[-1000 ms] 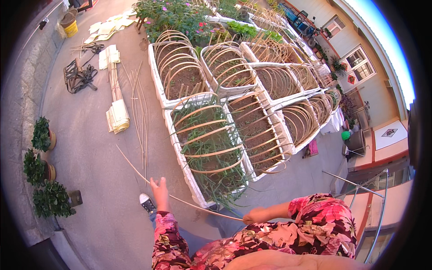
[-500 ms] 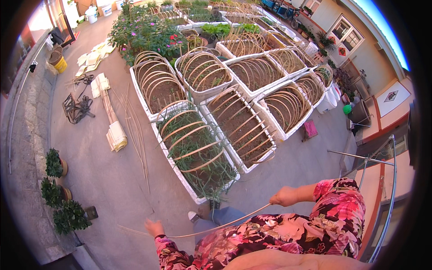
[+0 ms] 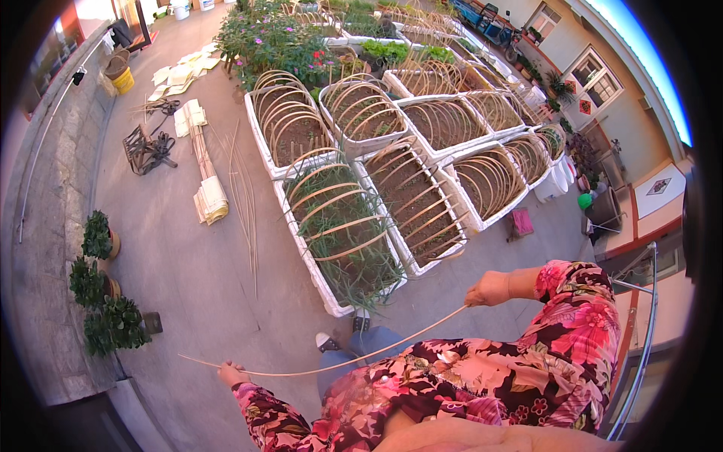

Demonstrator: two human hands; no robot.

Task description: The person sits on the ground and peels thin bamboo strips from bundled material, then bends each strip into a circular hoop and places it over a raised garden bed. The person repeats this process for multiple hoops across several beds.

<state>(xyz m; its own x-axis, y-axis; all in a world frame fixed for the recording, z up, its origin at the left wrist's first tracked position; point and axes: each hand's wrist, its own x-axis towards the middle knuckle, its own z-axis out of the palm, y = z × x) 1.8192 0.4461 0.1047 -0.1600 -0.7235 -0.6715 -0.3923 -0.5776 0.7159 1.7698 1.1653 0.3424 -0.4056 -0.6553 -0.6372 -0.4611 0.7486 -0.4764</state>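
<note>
Tan, slender, bowed wooden strip (image 3: 354,367); held near opposite ends in closed fingers of left hand (image 3: 233,373) and right hand (image 3: 488,288).

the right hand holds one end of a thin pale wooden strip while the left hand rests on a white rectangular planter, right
Not quite: the head view shows the left hand on the thin pale wooden strip, away from the white rectangular planters. The right hand does hold one end.

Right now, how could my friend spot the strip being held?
Look below the white planting boxes for flowered sleeves. Between the left hand and right hand runs a thin, pale, bowed strip. Only it is held; loose strips lie on the ground, and hoops arch over boxes.
</note>
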